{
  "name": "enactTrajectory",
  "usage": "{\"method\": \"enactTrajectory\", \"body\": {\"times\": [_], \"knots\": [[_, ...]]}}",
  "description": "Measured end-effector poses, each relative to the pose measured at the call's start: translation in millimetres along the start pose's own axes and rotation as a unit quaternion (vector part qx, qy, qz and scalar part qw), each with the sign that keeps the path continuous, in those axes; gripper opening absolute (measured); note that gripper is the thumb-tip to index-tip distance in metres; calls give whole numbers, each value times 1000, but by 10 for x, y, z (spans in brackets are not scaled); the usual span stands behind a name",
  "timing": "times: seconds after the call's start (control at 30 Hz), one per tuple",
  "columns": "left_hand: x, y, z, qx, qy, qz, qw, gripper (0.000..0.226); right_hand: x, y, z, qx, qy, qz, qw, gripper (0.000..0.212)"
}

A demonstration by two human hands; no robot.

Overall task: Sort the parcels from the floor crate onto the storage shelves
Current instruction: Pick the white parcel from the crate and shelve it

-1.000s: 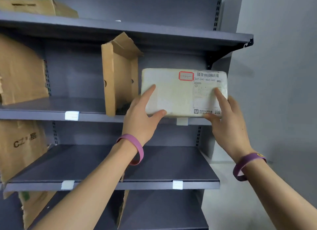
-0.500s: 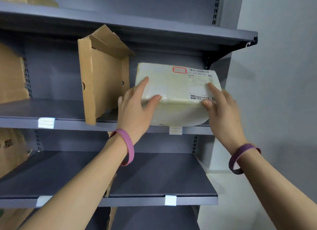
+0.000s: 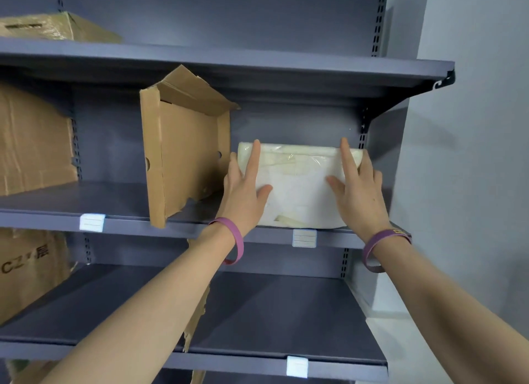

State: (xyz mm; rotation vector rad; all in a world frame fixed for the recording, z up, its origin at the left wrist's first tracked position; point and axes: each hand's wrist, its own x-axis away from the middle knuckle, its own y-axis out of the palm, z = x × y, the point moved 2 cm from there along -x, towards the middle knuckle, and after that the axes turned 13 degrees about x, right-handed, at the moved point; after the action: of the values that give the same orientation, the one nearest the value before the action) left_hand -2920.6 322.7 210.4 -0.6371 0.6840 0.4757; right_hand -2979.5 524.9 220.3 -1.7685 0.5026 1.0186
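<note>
White plastic wrap covers the parcel (image 3: 297, 183), which sits at the right end of the middle shelf (image 3: 171, 226), its lower edge right at the shelf's front edge above a small label tag (image 3: 304, 237). Whether it lies flat or leans back towards the rear panel is hard to tell from this angle.

The left hand (image 3: 243, 192) and right hand (image 3: 357, 192) both rest flat on the parcel's facing side. The left fingers (image 3: 254, 160) are straight and spread, thumb splayed inward, with the outer ones lying along the parcel's left edge. The right fingers (image 3: 346, 157) mirror this near the right edge. Neither hand pinches or curls round anything.

The step in hand looks like the placing of this parcel, close to finished. What likely remains is a light push to seat it off the front edge, then lifting both hands away and going back to the crate, which is out of view.

Just left of the parcel stands a torn cardboard box (image 3: 186, 160), open and ragged, its right wall almost touching the left hand. It limits any slide leftward. The shelf's right end sits by the upright (image 3: 363, 137), so the slot is snug. The upper shelf (image 3: 257, 66) leaves headroom. More brown boxes (image 3: 31, 143) fill the left end, and the lower shelf (image 3: 257, 312) is below.
</note>
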Motion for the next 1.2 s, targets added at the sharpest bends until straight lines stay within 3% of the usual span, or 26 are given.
{"method": "enactTrajectory", "body": {"times": [0.17,0.33,0.47,0.77,0.93,1.1,1.2], "knots": [[187,-13,-99,-14,16,11,1000,78,299,37,23,39,-43,21,998,64],[693,28,-296,-139,132,19,981,58,851,220,165,98,-137,30,985,51],[807,151,-422,-212,105,-25,971,54,984,322,209,114,-146,-22,982,53],[598,284,-475,-231,58,-68,969,59,860,371,138,142,-150,-73,976,57],[781,284,-461,-177,48,-71,981,62,946,361,172,110,-141,-71,981,57],[1122,329,-241,-31,79,-61,994,57,1355,159,233,95,-90,-55,990,55],[1519,619,-183,79,99,-97,987,51,1903,9,392,142,-27,-91,985,54]]}}
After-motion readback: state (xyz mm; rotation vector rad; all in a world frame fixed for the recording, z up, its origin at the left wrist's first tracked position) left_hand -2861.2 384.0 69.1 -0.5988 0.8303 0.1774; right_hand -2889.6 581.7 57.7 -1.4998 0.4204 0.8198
